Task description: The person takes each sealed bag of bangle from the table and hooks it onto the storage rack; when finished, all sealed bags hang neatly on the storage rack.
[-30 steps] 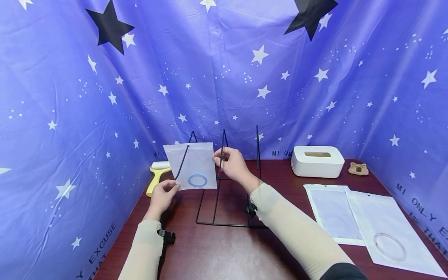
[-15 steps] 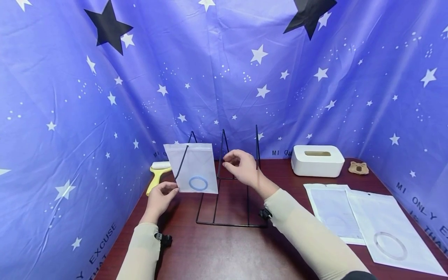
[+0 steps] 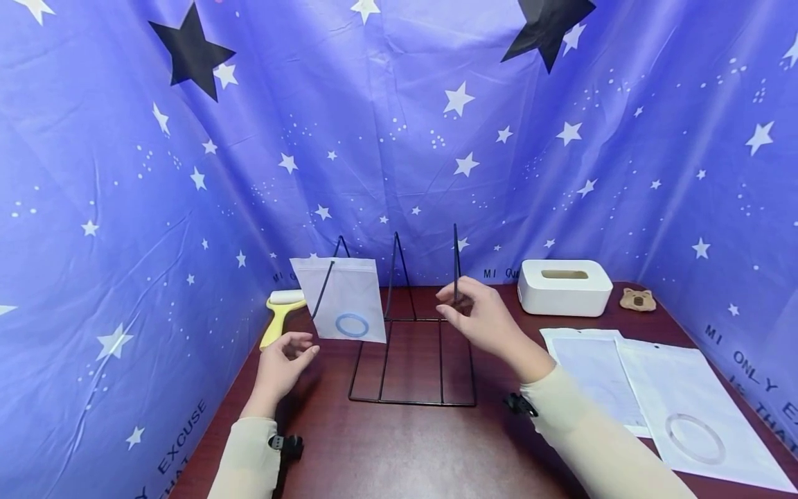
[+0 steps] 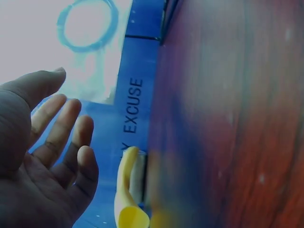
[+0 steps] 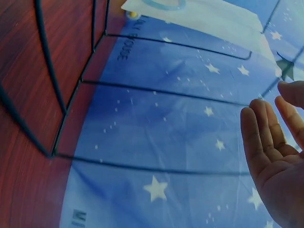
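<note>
A small whitish zip bag (image 3: 352, 291) with a blue ring printed near its bottom hangs at the left upright of a black wire rack (image 3: 411, 402). Just below and left of the bag's lower corner is my left hand (image 3: 280, 371), fingers loosely bent and holding nothing. The left wrist view shows the bag (image 4: 90, 80) beyond the thumb of that hand (image 4: 47, 166). My right hand (image 3: 489, 319) hovers by the rack's right upright, thumb and fingers apart. In the right wrist view the hand (image 5: 278, 156) holds nothing, near the rack's wires.
Two larger white bags (image 3: 692, 395) overlap on the right of the dark red table (image 3: 399, 457). A white tissue box (image 3: 564, 291) and a small brown bear-faced item (image 3: 638, 300) stand behind them. A yellow-handled lint roller (image 3: 277, 322) lies at left. Starry blue cloth (image 3: 374, 138) surrounds the table.
My right hand has moved right, from the bag's right edge to the rack's right upright. My left hand has left the bag's lower corner and dropped slightly. The bag stays hanging.
</note>
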Tool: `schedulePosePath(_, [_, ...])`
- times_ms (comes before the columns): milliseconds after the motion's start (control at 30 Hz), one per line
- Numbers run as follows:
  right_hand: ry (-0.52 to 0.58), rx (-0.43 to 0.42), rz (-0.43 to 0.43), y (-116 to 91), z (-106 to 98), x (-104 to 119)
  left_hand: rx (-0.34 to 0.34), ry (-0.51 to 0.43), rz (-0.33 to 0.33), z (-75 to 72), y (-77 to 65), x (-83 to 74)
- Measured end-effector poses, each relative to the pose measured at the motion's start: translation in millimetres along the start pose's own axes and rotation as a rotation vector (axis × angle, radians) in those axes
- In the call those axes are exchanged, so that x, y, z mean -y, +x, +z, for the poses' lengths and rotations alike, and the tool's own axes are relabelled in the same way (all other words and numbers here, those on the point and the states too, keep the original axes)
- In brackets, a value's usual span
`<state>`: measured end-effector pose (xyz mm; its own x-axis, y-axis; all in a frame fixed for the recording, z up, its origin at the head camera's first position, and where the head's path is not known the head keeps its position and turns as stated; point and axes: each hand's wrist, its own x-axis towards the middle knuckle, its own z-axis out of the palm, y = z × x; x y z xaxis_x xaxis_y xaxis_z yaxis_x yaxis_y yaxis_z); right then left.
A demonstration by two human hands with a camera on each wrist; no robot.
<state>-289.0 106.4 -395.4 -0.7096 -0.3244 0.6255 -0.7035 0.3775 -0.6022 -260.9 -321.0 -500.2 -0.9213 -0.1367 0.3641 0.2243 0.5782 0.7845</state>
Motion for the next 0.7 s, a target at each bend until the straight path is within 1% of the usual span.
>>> schedulePosePath(167, [-0.002,-0.054,0.026,-19.9,-24.0,-5.1,0.015,-0.028,0.015,0.4,-9.4,-12.8])
schedulePosePath(333, [0.012,-0.112,0.051,-34.7,-47.9,-6.0,0.069,-0.06,0.049,2.3,-18.5,-25.6])
schedulePosePath(433, [0.011,-0.147,0.046,-39.5,-62.3,-3.3,0.118,-0.038,0.054,4.9,-23.6,-31.1])
schedulePosePath(500, [-0.002,-0.168,0.04,-42.5,-71.1,-1.7,0.165,-0.017,0.047,7.7,-25.5,-33.1])
schedulePosePath(600, [-0.013,-0.189,0.039,-46.7,-83.4,-0.5,0.237,0.01,0.022,13.2,-28.2,-35.4])
schedulePosePath(700, [-0.029,-0.203,0.046,-50.3,-94.8,-0.8,0.286,0.033,-0.014,19.6,-31.4,-36.1])
